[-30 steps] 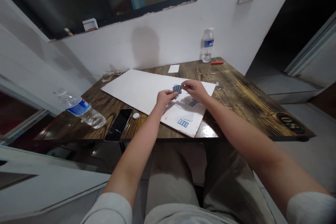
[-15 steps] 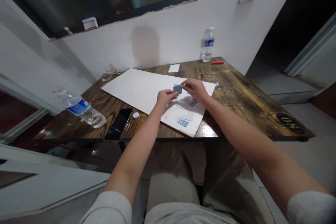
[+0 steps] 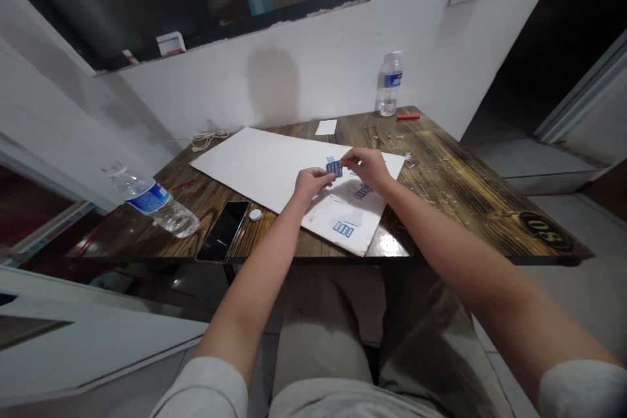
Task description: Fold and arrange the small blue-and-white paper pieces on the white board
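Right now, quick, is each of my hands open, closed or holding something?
Left hand: closed, holding a small, flat, dark-blue patterned piece.
Right hand: closed at that piece's edge; whether it grips it cannot be told.

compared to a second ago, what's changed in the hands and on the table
Very little: the small blue-patterned piece in the left hand has tilted slightly, and more of the blue-outlined shape beyond it shows. Nothing was visibly grasped or released. The right hand stays close by; the white board, phone, near bottle and far bottle stayed put.
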Motion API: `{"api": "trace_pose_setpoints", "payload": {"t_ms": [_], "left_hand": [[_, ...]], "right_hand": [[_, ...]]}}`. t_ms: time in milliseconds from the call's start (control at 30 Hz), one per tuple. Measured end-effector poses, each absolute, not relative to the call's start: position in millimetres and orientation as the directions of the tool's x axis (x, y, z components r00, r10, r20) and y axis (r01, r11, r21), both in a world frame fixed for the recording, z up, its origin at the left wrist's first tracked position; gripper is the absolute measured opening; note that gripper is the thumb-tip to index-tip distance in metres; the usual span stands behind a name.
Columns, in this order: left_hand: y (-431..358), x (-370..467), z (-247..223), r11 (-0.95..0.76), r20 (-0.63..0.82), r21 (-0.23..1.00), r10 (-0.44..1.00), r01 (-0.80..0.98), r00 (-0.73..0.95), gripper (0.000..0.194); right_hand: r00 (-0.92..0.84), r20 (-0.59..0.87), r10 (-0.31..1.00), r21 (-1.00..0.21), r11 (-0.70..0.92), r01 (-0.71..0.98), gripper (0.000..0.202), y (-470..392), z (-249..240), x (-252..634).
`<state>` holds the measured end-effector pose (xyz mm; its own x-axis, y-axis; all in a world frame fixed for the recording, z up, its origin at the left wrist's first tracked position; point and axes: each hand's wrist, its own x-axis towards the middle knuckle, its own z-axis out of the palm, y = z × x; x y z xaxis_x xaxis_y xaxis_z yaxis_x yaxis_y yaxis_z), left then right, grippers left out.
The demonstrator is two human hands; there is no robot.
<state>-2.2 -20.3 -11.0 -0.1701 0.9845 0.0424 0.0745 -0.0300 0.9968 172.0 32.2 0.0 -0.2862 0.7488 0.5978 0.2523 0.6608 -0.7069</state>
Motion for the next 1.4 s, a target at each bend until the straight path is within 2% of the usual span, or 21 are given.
{"api": "trace_pose_setpoints", "payload": {"t_ms": [200,333,400,567,700,967,1100,1167,1267,1400], "left_hand": [[-17.6,-3.8,-10.8,-0.101,0.107,0.994,0.981,0.040,-0.164,0.028],[-18.3,-4.3,-7.7,-0.104,0.104,0.995,0.973,0.012,-0.205,0.031],[-20.0,-3.9,-5.6,-0.091,0.090,0.996,0.971,0.006,-0.222,0.030],[-22.7,-3.0,-3.6,-0.092,0.094,0.996,0.972,0.021,-0.217,0.030],[-20.7,-3.0,-4.8,-0.090,0.091,0.996,0.972,0.014,-0.218,0.029],[-19.0,-3.2,-6.7,-0.074,0.077,0.997,0.971,0.019,-0.227,0.029],[-20.1,-3.4,-6.1,-0.078,0.082,0.997,0.971,0.025,-0.224,0.029],[-20.4,-3.3,-5.9,-0.080,0.085,0.996,0.972,0.036,-0.220,0.029],[-20.4,-3.1,-6.0,-0.078,0.085,0.996,0.972,0.042,-0.220,0.030],[-20.0,-3.2,-6.4,-0.080,0.087,0.996,0.972,0.037,-0.219,0.029]], "right_hand": [[-0.317,0.543,0.778,-0.737,0.622,0.266,0.036,41.1,0.4,177.4],[-0.648,0.330,0.686,-0.623,0.674,0.397,0.027,52.0,5.9,199.0],[-0.736,0.220,0.640,-0.554,0.703,0.446,0.026,55.8,8.7,211.1],[-0.785,0.024,0.619,-0.436,0.713,0.549,0.036,56.9,11.4,223.4],[-0.801,-0.068,0.595,-0.463,0.692,0.554,0.030,58.1,6.9,219.9],[-0.807,-0.064,0.586,-0.526,0.668,0.527,0.024,61.2,-1.3,219.0],[-0.795,-0.109,0.597,-0.475,0.671,0.569,0.017,54.6,4.7,217.6],[-0.794,-0.087,0.602,-0.457,0.684,0.568,0.020,51.1,8.3,217.2],[-0.788,-0.051,0.614,-0.465,0.683,0.563,0.030,47.6,11.8,217.1],[-0.796,-0.077,0.600,-0.479,0.678,0.557,0.023,48.3,10.2,216.8]]}}
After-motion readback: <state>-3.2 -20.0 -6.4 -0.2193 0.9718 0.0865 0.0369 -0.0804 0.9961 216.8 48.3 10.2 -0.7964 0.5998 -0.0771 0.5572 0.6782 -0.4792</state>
